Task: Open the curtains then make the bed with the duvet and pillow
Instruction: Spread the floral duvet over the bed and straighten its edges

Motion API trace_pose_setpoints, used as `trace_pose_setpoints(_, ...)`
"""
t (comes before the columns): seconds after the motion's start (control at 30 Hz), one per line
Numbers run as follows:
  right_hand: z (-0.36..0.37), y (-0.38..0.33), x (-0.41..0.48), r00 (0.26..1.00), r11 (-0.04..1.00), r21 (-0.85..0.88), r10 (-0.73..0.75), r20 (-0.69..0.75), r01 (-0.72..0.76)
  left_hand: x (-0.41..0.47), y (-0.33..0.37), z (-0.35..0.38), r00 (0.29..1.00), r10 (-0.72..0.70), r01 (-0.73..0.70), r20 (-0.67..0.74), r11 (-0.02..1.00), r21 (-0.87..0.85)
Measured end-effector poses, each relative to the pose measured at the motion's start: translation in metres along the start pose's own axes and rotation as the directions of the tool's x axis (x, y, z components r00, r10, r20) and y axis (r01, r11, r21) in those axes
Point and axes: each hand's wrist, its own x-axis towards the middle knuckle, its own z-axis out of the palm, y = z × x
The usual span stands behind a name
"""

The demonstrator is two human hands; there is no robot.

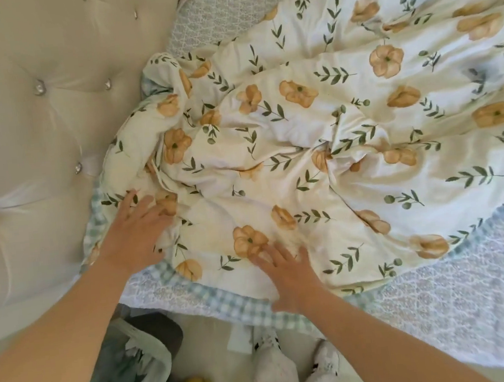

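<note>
The bed (457, 288), dressed in a pale patterned sheet, filled most of the view, running from the lower right up to the top edge. At its head stood a cream tufted headboard (38, 125) studded with shiny buttons, taking up the whole left side. Over the bed lay the floral duvet (314, 117), cream with orange flowers and green sprigs, rumpled into deep folds near the headboard and spreading flatter toward the upper right. Its green-and-white checked underside (243, 308) showed along the near edge, where it hung a little past the side of the mattress.

Both bare arms reached in from the bottom of the frame. The left hand (137, 229) lay flat and spread on the bunched corner of the duvet just beside the headboard, fingers fanned over the cloth and gripping nothing. The right hand (293, 276) rested palm down, likewise splayed, on the duvet's near edge, just above the checked border. The two hands were near each other, with a fold of duvet between them.

Below, on the tiled floor (216, 342), stood the person's light trousers and white shoes (325, 359), next to a bin with a plastic liner (138, 365).
</note>
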Motion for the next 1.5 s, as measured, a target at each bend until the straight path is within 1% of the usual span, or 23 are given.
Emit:
trace_pose_setpoints(0.07,0.01,0.01,-0.009,0.996,0.994,-0.072,0.085,-0.028,-0.086,-0.014,0.001,0.003,0.977,-0.089,0.057,0.195,0.985,0.163)
trace_pose_setpoints(0.13,0.015,0.024,-0.018,0.984,0.985,-0.075,0.145,-0.107,-0.153,-0.025,0.001,0.002,0.956,-0.162,0.095,0.246,0.96,0.262)
trace_pose_setpoints(0.2,0.016,0.035,-0.021,0.969,0.982,-0.067,0.163,-0.185,-0.178,-0.03,0.003,-0.003,0.975,-0.174,0.138,0.135,0.961,0.241)
trace_pose_setpoints(0.27,0.014,0.041,-0.022,0.962,0.978,-0.056,0.184,-0.203,-0.199,-0.026,0.005,-0.004,0.981,-0.187,0.194,-0.059,0.969,0.154)
trace_pose_setpoints(0.3,0.013,0.042,-0.022,0.96,0.976,-0.056,0.196,-0.2,-0.211,-0.025,0.007,-0.004,0.976,-0.188,0.202,-0.108,0.971,0.13)
trace_pose_setpoints(0.33,0.013,0.043,-0.022,0.958,0.972,-0.073,0.206,-0.198,-0.224,-0.025,0.009,-0.007,0.981,-0.188,0.192,-0.043,0.973,0.124)
trace_pose_setpoints(0.4,0.015,0.045,-0.022,0.949,0.954,-0.128,0.242,-0.203,-0.271,-0.027,0.012,-0.014,0.964,-0.189,0.159,0.187,0.974,0.162)
trace_pose_setpoints(0.47,0.016,0.048,-0.022,0.929,0.933,-0.148,0.289,-0.231,-0.328,-0.03,0.007,-0.011,0.908,-0.15,0.174,0.392,0.984,-0.026)
trace_pose_setpoints(0.53,0.013,0.052,-0.021,0.917,0.925,-0.154,0.301,-0.262,-0.348,-0.036,-0.001,-0.005,0.847,-0.137,0.299,0.513,0.922,-0.247)
trace_pose_setpoints(0.57,0.01,0.054,-0.02,0.914,0.92,-0.168,0.303,-0.271,-0.354,-0.04,-0.002,0.0,0.841,-0.136,0.345,0.524,0.881,-0.324)
trace_pose_setpoints(0.63,-0.003,0.059,-0.021,0.908,0.902,-0.198,0.329,-0.261,-0.384,-0.048,0.002,0.011,0.905,-0.131,0.314,0.405,0.847,-0.428)
trace_pose_setpoints(0.7,-0.018,0.065,-0.022,0.89,0.869,-0.217,0.399,-0.223,-0.444,-0.056,0.01,0.025,0.971,-0.165,0.226,0.171,0.864,-0.449)
trace_pose_setpoints(0.77,-0.029,0.076,-0.028,0.838,0.812,-0.209,0.517,-0.174,-0.545,-0.055,0.026,0.035,0.967,-0.246,0.247,0.072,0.818,-0.519)
trace_pose_setpoints(0.87,-0.029,0.106,-0.048,0.76,0.74,-0.175,0.642,-0.103,-0.649,-0.037,0.049,0.032,0.95,-0.308,0.26,0.054,0.681,-0.684)
trace_pose_setpoints(0.97,-0.025,0.114,-0.069,0.757,0.739,-0.28,0.651,0.062,-0.612,-0.021,0.052,0.019,0.986,-0.164,0.081,-0.017,0.573,-0.815)
trace_pose_setpoints(1.03,-0.019,0.11,-0.069,0.751,0.764,-0.297,0.634,0.183,-0.573,-0.024,0.039,0.023,0.991,-0.129,0.06,-0.017,0.573,-0.818)
trace_pose_setpoints(1.1,-0.015,0.101,-0.06,0.762,0.832,-0.197,0.554,0.334,-0.518,-0.038,0.017,0.035,0.97,-0.221,0.21,0.098,0.566,-0.798)
trace_pose_setpoints(1.13,-0.01,0.097,-0.055,0.796,0.881,-0.101,0.463,0.389,-0.463,-0.044,0.007,0.041,0.942,-0.294,0.31,0.162,0.577,-0.755)
trace_pose_setpoints(1.2,-0.004,0.083,-0.051,0.884,0.939,0.073,0.287,0.369,-0.335,-0.049,-0.004,0.047,0.882,-0.363,0.469,0.3,0.631,-0.618)
trace_pose_setpoints(1.27,0.0,0.072,-0.051,0.931,0.921,0.248,0.227,0.285,-0.301,-0.039,0.007,0.037,0.875,-0.353,0.479,0.332,0.737,-0.477)
trace_pose_setpoints(1.33,0.003,0.063,-0.05,0.949,0.887,0.366,0.204,0.241,-0.283,-0.028,0.029,0.024,0.911,-0.323,0.403,0.255,0.828,-0.389)
trace_pose_setpoints(1.37,0.005,0.06,-0.051,0.95,0.875,0.395,0.194,0.243,-0.28,-0.023,0.042,0.017,0.933,-0.297,0.356,0.204,0.84,-0.41)
trace_pose_setpoints(1.5,0.0,0.068,-0.067,0.962,0.828,0.491,0.223,0.155,-0.271,-0.003,0.097,-0.017,0.986,-0.15,0.076,-0.074,0.798,-0.598)
